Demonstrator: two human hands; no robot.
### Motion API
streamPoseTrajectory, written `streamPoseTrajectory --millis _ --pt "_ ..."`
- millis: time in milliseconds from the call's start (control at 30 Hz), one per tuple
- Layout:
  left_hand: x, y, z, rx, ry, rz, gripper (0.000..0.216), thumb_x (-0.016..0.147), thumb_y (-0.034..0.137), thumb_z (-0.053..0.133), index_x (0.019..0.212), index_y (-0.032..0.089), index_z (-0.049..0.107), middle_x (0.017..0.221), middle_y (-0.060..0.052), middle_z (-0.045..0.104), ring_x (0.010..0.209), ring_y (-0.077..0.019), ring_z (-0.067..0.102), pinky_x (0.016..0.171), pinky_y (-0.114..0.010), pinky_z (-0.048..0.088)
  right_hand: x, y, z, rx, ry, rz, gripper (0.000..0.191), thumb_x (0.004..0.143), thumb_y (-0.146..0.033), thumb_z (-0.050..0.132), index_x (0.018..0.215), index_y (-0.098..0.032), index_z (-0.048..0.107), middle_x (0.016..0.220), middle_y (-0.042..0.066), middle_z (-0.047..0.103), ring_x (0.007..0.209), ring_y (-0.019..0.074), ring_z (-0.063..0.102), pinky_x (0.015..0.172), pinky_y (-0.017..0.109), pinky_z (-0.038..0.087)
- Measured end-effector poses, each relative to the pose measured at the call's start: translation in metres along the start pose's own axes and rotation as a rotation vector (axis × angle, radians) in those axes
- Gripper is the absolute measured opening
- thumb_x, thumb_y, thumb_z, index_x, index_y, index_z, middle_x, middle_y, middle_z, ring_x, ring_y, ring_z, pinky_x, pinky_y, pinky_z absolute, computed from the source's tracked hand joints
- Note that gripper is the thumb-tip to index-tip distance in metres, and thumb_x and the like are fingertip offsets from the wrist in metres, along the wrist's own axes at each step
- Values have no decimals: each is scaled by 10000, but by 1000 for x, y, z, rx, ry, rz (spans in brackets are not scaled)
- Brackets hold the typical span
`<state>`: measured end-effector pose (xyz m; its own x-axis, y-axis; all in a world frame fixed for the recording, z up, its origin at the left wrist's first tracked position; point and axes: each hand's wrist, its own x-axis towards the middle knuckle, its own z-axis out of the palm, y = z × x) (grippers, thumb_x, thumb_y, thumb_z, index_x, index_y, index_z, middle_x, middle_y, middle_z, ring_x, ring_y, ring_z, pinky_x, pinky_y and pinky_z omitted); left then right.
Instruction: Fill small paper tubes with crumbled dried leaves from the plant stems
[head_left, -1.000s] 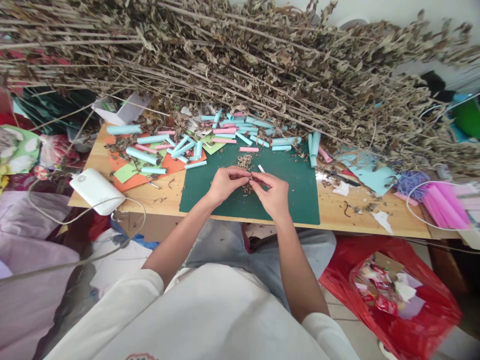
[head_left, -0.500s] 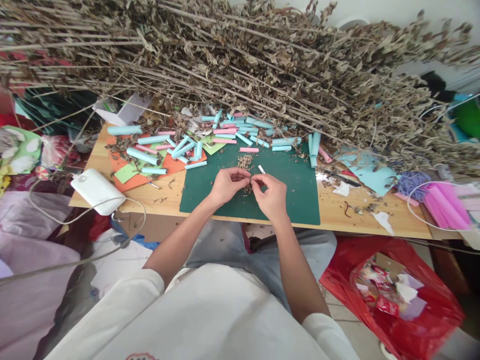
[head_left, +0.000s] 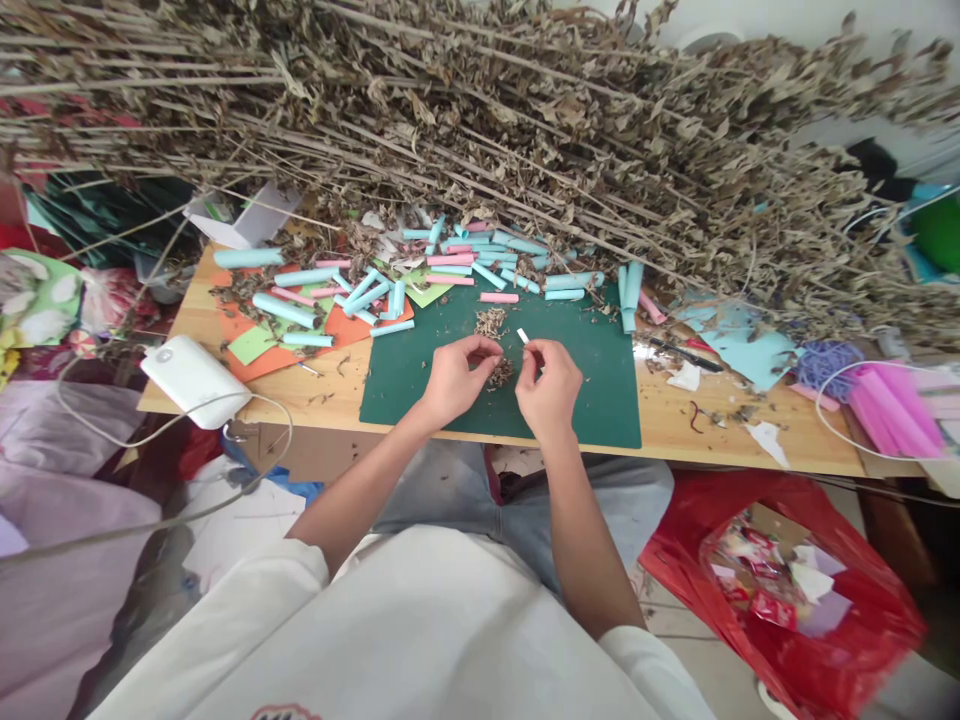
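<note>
My left hand point(head_left: 457, 382) is over the middle of the green cutting mat point(head_left: 607, 400), thumb and fingertips drawn together; anything between them is too small to make out. Beside its fingertips lies a small heap of crumbled dried leaf point(head_left: 500, 373). Slightly farther back sits a second heap of leaf bits point(head_left: 490, 322). To the right, my right hand point(head_left: 553, 392) is closed in a pinch, its fingertips right by a small white piece point(head_left: 523, 335). Whether they touch that piece, or hold something else, cannot be told.
Blue and pink paper rolls point(head_left: 450, 258) lie along the back of the wooden table point(head_left: 315, 395). Dried leafy stalks point(head_left: 480, 120) are piled behind. A white power bank point(head_left: 196, 382) with a cable is at left. A red bag of waste point(head_left: 675, 560) stands below right.
My hands, close together over the leaf heap before, are now apart. My right hand has moved a little right and back toward the small white piece; my left has barely moved.
</note>
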<state>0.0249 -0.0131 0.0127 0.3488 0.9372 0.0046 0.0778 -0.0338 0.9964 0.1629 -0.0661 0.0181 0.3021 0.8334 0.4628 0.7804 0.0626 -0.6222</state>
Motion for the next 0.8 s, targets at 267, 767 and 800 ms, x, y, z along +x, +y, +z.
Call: streamPoseTrajectory --millis 267,767,800 --pt "3 -8 0 -247 32 -114 249 647 312 823 778 129 716 760 -42 724 702 -146 664 712 -278 545 -2 -5 -7 161 -128 27 162 852 -172 579 928 -207 717 917 59 721 819 189 672 798 344 554" --pt "-2 -3 -4 -166 -52 -100 234 715 313 783 882 151 769 850 -65 766 751 -176 699 722 -291 558 -2 -2 -7 104 -167 -35 143 906 -199 524 854 -203 657 839 52 695 778 189 640 760 332 520" --pt "-3 -2 -4 -87 -46 -42 195 750 299 752 883 157 769 857 -63 766 758 -174 698 722 -287 554 -2 -2 -6 92 -172 -32 140 905 -192 514 854 -202 644 838 54 686 781 192 632 759 331 515"
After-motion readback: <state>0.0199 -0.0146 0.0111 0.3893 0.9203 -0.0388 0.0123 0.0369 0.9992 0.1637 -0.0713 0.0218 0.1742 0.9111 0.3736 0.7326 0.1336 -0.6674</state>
